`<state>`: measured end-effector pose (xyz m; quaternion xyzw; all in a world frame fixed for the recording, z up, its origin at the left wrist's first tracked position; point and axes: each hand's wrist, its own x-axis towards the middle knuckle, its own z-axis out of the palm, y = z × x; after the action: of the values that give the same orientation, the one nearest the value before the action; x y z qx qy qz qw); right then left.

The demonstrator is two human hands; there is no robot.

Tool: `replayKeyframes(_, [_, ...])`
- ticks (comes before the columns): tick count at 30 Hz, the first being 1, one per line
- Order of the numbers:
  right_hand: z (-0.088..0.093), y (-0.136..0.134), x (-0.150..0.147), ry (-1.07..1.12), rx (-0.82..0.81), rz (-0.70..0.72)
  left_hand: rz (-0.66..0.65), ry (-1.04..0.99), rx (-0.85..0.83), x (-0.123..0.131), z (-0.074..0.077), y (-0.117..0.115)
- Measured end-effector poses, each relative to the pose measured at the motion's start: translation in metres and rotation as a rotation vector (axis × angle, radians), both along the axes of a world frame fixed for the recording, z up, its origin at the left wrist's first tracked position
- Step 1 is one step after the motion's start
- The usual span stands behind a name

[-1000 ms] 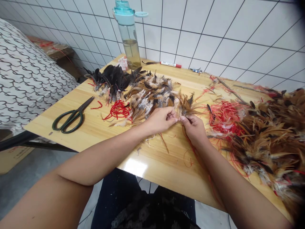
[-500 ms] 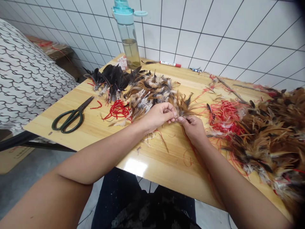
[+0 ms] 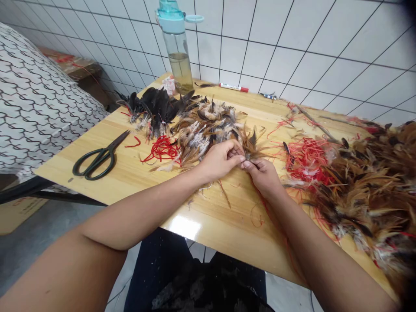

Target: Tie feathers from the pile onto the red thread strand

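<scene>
The small feather bunch [image 3: 255,145], brown with dark tips, is above the middle of the counter [image 3: 208,225], tips directed away from the person. The right hand [image 3: 265,175] pinches its base between thumb and fingers. The left hand [image 3: 224,159] meets the right thumb at the same point, fingers curled; whether it grips a strand cannot be told. Behind the left hand lies a mottled feather pile [image 3: 211,123], adjoined by black feathers [image 3: 159,106] and red cord [image 3: 162,148]. Scissors [image 3: 101,158] rest at the left, blades slightly parted. A tangle of red string [image 3: 307,158] and a large brown feather heap [image 3: 367,186] occupy the right side. A bottle [image 3: 180,65] stands upright near the tiled wall [image 3: 253,39].
</scene>
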<state>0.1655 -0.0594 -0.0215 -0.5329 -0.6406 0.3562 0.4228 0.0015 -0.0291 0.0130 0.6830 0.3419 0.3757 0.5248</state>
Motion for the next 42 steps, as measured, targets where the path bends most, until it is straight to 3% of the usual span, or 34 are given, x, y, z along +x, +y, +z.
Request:
replayKeyframes(8, [0.000,0.000,0.003,-0.080,0.053,0.052,-0.073,-0.048,-0.205,0.000,0.000,0.001])
replayKeyframes(15, [0.003,-0.002,0.002,-0.151,0.014,0.128,-0.078,0.043,-0.061,-0.003,0.002,0.003])
replayKeyframes(24, [0.009,-0.004,0.005,-0.162,-0.010,0.264,-0.286,-0.067,-0.270,-0.005,-0.002,0.006])
replayKeyframes(28, [0.009,-0.005,0.003,-0.098,0.038,0.237,-0.206,0.012,-0.206,-0.004,-0.001,0.006])
replayKeyframes(36, [0.009,-0.006,0.001,-0.008,-0.027,0.171,-0.031,0.120,-0.142,-0.004,-0.002,0.005])
replayKeyframes(42, [0.000,-0.001,0.004,-0.001,0.010,0.174,-0.109,0.209,0.005,-0.004,-0.002,0.008])
